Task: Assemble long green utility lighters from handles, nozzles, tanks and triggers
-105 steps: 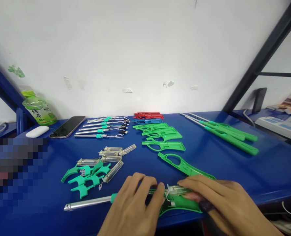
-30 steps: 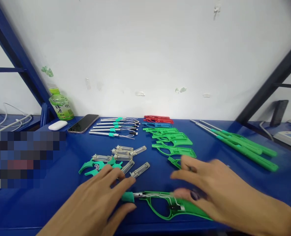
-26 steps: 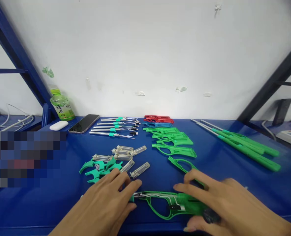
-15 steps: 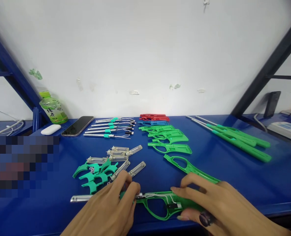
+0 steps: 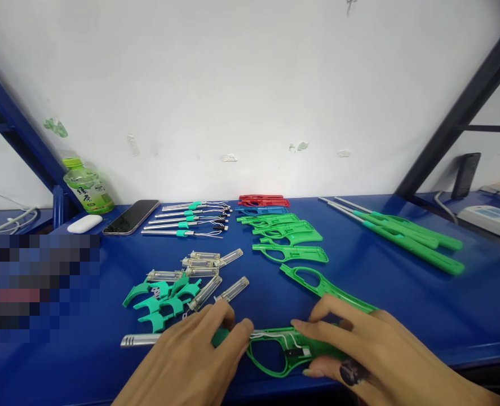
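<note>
Two pinch grips: left hand (image 5: 186,361) on metal tube (image 5: 140,340) at green shell (image 5: 322,348)'s 9 o'clock, right hand (image 5: 380,349) gripping shell's 3 o'clock; best keep white wires (image 5: 270,335) flat inside.

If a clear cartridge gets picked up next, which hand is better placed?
Probably the left hand: it lies just beside the nearest clear cartridge, though it would have to let go of the metal rod. The right hand grips the green shell, farther off.
</note>
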Available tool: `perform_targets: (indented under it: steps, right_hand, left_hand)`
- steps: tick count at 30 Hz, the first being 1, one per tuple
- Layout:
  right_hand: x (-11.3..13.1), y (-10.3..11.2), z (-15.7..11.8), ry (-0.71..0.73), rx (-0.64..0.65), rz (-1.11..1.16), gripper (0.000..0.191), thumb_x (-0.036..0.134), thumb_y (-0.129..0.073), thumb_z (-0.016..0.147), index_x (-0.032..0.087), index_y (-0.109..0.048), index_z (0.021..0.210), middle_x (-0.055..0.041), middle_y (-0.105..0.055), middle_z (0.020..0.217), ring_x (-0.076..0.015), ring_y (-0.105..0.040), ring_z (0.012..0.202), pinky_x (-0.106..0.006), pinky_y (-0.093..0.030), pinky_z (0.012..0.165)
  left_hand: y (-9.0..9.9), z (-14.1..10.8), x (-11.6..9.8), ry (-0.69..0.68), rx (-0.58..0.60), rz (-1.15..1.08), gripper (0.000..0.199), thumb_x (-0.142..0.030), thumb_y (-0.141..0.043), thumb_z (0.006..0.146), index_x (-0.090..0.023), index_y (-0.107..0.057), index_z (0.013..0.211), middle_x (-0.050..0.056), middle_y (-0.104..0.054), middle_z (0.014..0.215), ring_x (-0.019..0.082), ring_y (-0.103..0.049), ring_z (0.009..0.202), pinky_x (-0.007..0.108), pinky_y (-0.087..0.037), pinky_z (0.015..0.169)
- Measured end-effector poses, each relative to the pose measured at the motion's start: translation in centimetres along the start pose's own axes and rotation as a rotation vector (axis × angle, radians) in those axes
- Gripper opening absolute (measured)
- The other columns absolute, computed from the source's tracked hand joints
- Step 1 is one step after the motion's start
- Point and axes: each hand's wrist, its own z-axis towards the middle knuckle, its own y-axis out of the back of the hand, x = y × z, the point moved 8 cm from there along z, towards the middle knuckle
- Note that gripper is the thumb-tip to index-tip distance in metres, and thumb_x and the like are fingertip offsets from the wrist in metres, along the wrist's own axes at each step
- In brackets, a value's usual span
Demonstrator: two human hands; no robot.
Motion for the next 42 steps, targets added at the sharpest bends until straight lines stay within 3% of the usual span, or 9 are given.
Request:
perform_targets:
  steps: [8,15,19,21,23,29,32,36,42]
  right_hand:
    - [-0.1,-0.3,-0.2,-0.023,-0.009,-0.014,0.061,0.022,-0.089,0.088,0.036,-0.066,0.143,0.0028,-0.075,0.111,-0.015,-0.081,0.078,-0.026,-0.064,0.062]
    - [-1.2,0.4,-0.5,-0.068,0.005,-0.032,0.046,0.014,-0.065,0.099,0.03,-0.069,0.142,-0.0029,-0.076,0.12,-0.0155,-0.082,0.083,-0.023,-0.066,0.068]
    - [-2.8,1.4,-0.5,-0.103,-0.066,-0.061,0.038,0.017,-0.058,0.104,0.032,-0.075,0.134,-0.004,-0.078,0.122,-0.0169,-0.083,0.081,-0.026,-0.068,0.071]
    - [-3.2,2.4,-0.3,-0.109,-0.137,-0.08,0.033,0.024,-0.058,0.107,0.031,-0.075,0.133,-0.0051,-0.079,0.122,-0.0185,-0.084,0.082,-0.027,-0.069,0.07]
    - [-2.8,3.6,0.1,-0.085,-0.221,-0.073,0.027,0.033,-0.059,0.11,0.031,-0.075,0.131,-0.0049,-0.079,0.119,-0.0183,-0.084,0.081,-0.026,-0.069,0.07]
    - [1.5,6.9,3.1,0.005,-0.408,-0.011,0.025,0.047,-0.059,0.111,0.035,-0.067,0.132,0.0013,-0.081,0.112,-0.0129,-0.084,0.083,-0.02,-0.067,0.069]
    - [3.4,6.8,5.3,0.014,-0.435,0.057,0.029,0.05,-0.058,0.111,0.037,-0.064,0.137,0.0007,-0.08,0.126,-0.014,-0.085,0.093,-0.02,-0.068,0.068]
    - [4.2,5.7,7.0,-0.003,-0.441,0.141,0.031,0.038,-0.062,0.11,0.039,-0.063,0.141,0.0012,-0.076,0.139,-0.0157,-0.084,0.103,-0.02,-0.067,0.062]
    - [2.9,4.5,6.4,-0.046,-0.436,0.214,0.028,0.029,-0.069,0.106,0.037,-0.069,0.132,0.0008,-0.075,0.136,-0.0138,-0.082,0.097,-0.02,-0.066,0.068]
  left_hand:
    - [1.0,0.5,-0.4,-0.014,-0.115,0.031,0.031,-0.011,-0.037,0.108,-0.025,-0.061,0.122,0.004,-0.076,0.107,0.017,-0.078,0.081,0.026,-0.06,0.066]
    - [3.4,-0.1,1.2,0.095,-0.3,0.058,0.02,-0.021,-0.043,0.114,-0.026,-0.061,0.122,0.0,-0.076,0.107,0.014,-0.079,0.084,0.023,-0.055,0.06]
    - [3.9,-1.1,3.3,0.242,-0.363,-0.044,0.016,-0.036,-0.051,0.113,-0.029,-0.064,0.119,-0.002,-0.077,0.109,0.014,-0.08,0.091,0.017,-0.059,0.071]
    - [3.7,-1.3,4.3,0.331,-0.338,-0.123,0.017,-0.041,-0.055,0.111,-0.031,-0.066,0.118,-0.004,-0.078,0.104,0.014,-0.08,0.091,0.016,-0.059,0.078]
    - [3.3,-1.4,5.2,0.429,-0.288,-0.229,0.019,-0.045,-0.058,0.109,-0.033,-0.069,0.118,-0.006,-0.078,0.098,0.012,-0.077,0.083,0.015,-0.058,0.071]
    - [1.2,-1.5,6.3,0.657,-0.103,-0.612,0.036,-0.06,-0.058,0.106,-0.031,-0.077,0.112,-0.001,-0.079,0.091,0.017,-0.074,0.078,0.018,-0.055,0.06]
    - [0.3,-1.6,5.8,0.762,-0.037,-0.814,0.046,-0.069,-0.057,0.102,-0.028,-0.079,0.107,0.0,-0.07,0.076,0.015,-0.061,0.064,0.021,-0.048,0.055]
    - [-0.3,-2.0,5.2,0.941,-0.016,-1.02,0.056,-0.078,-0.062,0.094,-0.024,-0.079,0.101,-0.001,-0.062,0.076,0.012,-0.046,0.058,0.023,-0.037,0.051]
    - [-0.4,-1.2,4.7,0.928,0.035,-1.226,0.054,-0.072,-0.062,0.097,-0.021,-0.08,0.102,-0.001,-0.058,0.074,0.009,-0.042,0.052,0.024,-0.031,0.049]
